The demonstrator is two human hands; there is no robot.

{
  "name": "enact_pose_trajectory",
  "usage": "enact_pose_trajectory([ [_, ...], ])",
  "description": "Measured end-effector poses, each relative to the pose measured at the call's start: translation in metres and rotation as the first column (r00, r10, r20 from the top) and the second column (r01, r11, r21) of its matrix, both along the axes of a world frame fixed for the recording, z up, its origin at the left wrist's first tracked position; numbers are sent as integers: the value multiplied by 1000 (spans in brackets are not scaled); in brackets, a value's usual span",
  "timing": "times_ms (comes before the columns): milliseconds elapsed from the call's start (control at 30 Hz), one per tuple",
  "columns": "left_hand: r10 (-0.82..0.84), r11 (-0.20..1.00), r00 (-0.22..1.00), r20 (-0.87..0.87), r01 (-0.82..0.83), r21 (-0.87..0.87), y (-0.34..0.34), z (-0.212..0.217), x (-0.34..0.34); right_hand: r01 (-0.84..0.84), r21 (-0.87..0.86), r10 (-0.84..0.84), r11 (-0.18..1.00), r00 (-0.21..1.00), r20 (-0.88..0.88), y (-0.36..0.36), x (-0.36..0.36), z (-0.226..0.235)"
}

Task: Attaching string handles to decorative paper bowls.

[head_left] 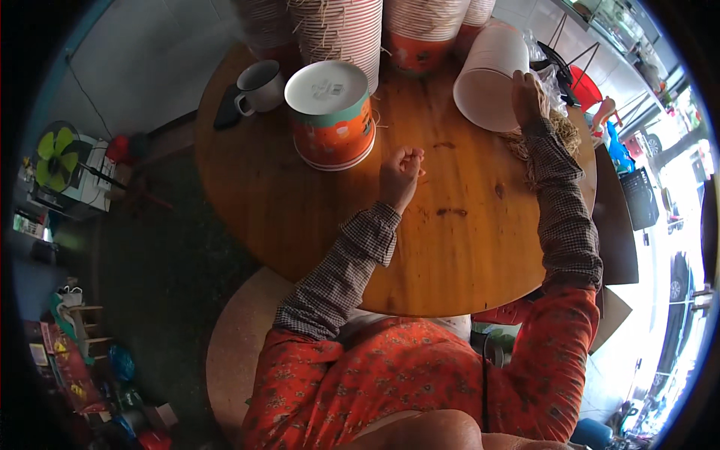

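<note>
The left hand (403, 176) hangs over the desk (465, 247), fingers curled closed, seemingly empty. The right hand (529, 100) meets the tipped white bucket (491, 67), far right; grip unclear. Steadying it with 2 hands should prevent rolling.

1 round wooden table (480, 259), dark greenish floor (165, 277), pale wall (135, 67) at left, bright daylight (637, 322) at right

From my end I make out a street-side shop or workshop: stacked buckets (337, 34) on the table (465, 259), cars (679, 276) right of it.
</note>
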State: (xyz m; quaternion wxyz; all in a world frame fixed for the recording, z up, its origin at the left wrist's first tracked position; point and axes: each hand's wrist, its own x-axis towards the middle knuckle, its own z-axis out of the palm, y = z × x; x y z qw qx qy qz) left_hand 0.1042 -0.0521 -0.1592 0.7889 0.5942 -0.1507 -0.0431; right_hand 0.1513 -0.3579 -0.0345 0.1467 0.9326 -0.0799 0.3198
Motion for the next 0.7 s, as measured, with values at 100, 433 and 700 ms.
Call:
enact_pose_trajectory([
  [100,-13,998,1000,13,14,-54,-5,5,-2,-138,53,135,989,990,49,-23,4,-6],
  [433,53,997,998,-44,-55,-58,-5,-2,1,-399,294,410,868,912,29,44,-72,40],
  [700,48,986,973,228,-82,146,6,12,10,-552,677,518,486,806,286,98,-152,4],
])
